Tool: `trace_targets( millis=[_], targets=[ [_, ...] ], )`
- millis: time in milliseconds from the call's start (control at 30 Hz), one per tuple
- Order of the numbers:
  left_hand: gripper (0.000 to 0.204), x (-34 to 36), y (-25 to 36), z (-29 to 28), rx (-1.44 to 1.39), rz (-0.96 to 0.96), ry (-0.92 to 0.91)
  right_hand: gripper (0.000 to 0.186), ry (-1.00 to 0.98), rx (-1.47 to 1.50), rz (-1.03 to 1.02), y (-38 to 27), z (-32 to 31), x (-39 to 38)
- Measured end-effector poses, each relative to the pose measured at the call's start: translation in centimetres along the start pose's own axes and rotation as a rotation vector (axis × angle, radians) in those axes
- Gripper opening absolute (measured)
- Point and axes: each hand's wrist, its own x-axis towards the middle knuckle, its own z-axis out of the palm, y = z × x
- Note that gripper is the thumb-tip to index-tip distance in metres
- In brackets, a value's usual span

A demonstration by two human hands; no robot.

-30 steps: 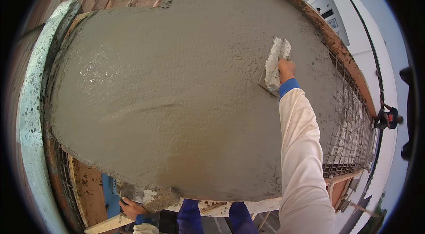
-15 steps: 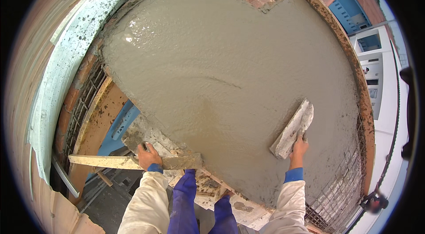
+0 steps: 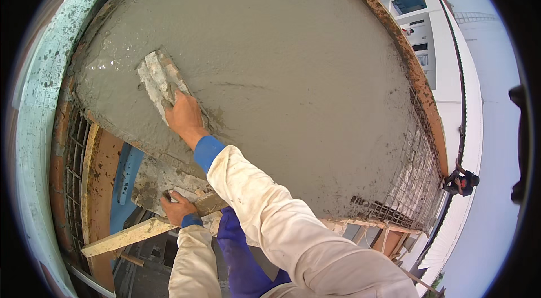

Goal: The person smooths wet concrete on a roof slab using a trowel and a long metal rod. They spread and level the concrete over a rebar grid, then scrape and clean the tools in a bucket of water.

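Observation:
My right hand point(image 3: 181, 115) grips a cement-caked float point(image 3: 155, 75), which lies on the left part of the wet concrete surface point(image 3: 282, 72). Below it, at the slab's lower left edge, my left hand point(image 3: 177, 208) has its fingers curled on a cement-smeared flat piece point(image 3: 147, 185), whose exact kind I cannot make out. A pale wooden batten point(image 3: 124, 239) runs just beneath that hand.
A speckled pale rail point(image 3: 39, 117) borders the left. Wooden formwork point(image 3: 394, 33) edges the slab, with exposed steel mesh point(image 3: 411, 168) on the right. A person point(image 3: 461, 182) is at the far right, beside a white building point(image 3: 462, 100). My blue-trousered leg point(image 3: 234, 241) shows below.
My right hand has carried the float from the right side of the concrete across to the upper left. The view has swung about; my left hand stays at the lower edge.

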Motion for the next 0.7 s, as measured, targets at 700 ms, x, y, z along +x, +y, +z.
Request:
trace_targets(
  millis=[700],
  targets=[
    [0.083,4.5,-2.7,2.1,-0.108,0.097,-0.027,0.033,1.226,0.066,0.631,38.8,-45.3,-32.7]
  ],
)
